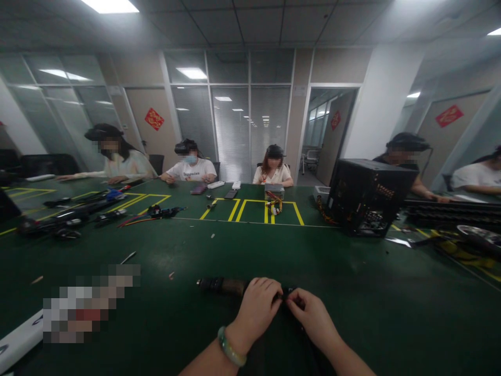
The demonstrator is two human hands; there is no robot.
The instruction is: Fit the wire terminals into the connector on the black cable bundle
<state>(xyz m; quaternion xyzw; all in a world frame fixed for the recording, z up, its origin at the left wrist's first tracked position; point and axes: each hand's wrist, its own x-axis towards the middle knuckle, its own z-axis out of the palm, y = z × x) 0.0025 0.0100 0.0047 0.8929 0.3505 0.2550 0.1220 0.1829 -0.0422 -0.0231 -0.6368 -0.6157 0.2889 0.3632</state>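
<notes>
My left hand (258, 305), with a green bead bracelet at the wrist, is closed over a dark, elongated object (221, 285) that lies on the green table (352, 292) and sticks out to the left of my fingers. My right hand (311, 313) pinches a small dark part at the object's right end, fingertips nearly touching my left hand. What the object is stays unclear; most of it is hidden under both hands.
A black computer case (366, 196) stands at the right. A power supply with coloured wires (274, 196) sits in a yellow-taped box. Cables and tools (70, 216) lie at the left. Several people sit round the far and side edges.
</notes>
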